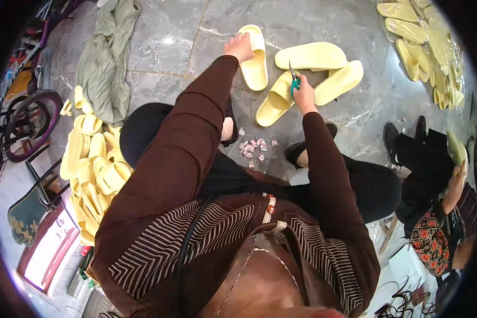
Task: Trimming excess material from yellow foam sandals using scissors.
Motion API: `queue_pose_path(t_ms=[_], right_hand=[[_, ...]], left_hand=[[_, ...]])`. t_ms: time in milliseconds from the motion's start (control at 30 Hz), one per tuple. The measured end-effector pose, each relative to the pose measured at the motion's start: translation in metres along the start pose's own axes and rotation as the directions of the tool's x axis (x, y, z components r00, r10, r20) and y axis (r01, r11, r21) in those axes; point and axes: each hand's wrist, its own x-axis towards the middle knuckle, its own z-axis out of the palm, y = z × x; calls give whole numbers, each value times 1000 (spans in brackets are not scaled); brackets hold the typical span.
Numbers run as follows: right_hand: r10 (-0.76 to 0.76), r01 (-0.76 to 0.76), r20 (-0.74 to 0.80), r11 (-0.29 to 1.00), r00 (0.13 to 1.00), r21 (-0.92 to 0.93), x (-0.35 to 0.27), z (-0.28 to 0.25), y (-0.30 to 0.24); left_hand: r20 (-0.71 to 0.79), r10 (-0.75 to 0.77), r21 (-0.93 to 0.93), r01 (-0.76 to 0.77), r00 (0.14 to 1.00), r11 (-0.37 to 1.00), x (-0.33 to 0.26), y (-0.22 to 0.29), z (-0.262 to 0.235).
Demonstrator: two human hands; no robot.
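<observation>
My left hand (pixel 240 49) grips a yellow slide sandal (pixel 256 77) by its strap area, with the sandal standing lengthwise on the grey floor. My right hand (pixel 304 97) is closed around small teal-handled snips (pixel 295 85), whose pointed dark blades aim away from me. Under and beside that hand lies another yellow slide (pixel 273 107), toe end partly covered. Two more slides rest close by: one lying crosswise sole up (pixel 310 54), the other slanting (pixel 344 82) to the right. Several small pinkish-white crumpled scraps (pixel 252 148) are scattered between my feet.
A heap of yellow slides (pixel 95 169) lies at my left, below a grey-green cloth (pixel 106 63). Clear-bagged slides (pixel 434 47) are at the far right. A bicycle wheel (pixel 33 126) stands far left. To my right another person (pixel 434 228) holds a slide.
</observation>
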Motion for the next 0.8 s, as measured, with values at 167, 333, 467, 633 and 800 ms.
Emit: queue_pose_path(t_ms=[167, 333, 467, 633, 800], right_hand=[[75, -75, 82, 997, 994, -7, -1, 9, 10], [119, -122, 72, 992, 990, 36, -10, -13, 22], [131, -140, -89, 985, 987, -97, -3, -88, -30], [-3, -110, -522, 976, 853, -186, -23, -203, -90], [8, 310, -759, 910, 651, 276, -57, -249, -116]], left_hand=[[168, 53, 148, -78, 984, 986, 27, -2, -2], [109, 70, 253, -96, 992, 963, 39, -4, -24], [-175, -24, 448, 101, 984, 888, 51, -34, -87], [-543, 317, 622, 119, 778, 774, 28, -22, -214], [-513, 252, 473, 25, 820, 881, -26, -9, -276]])
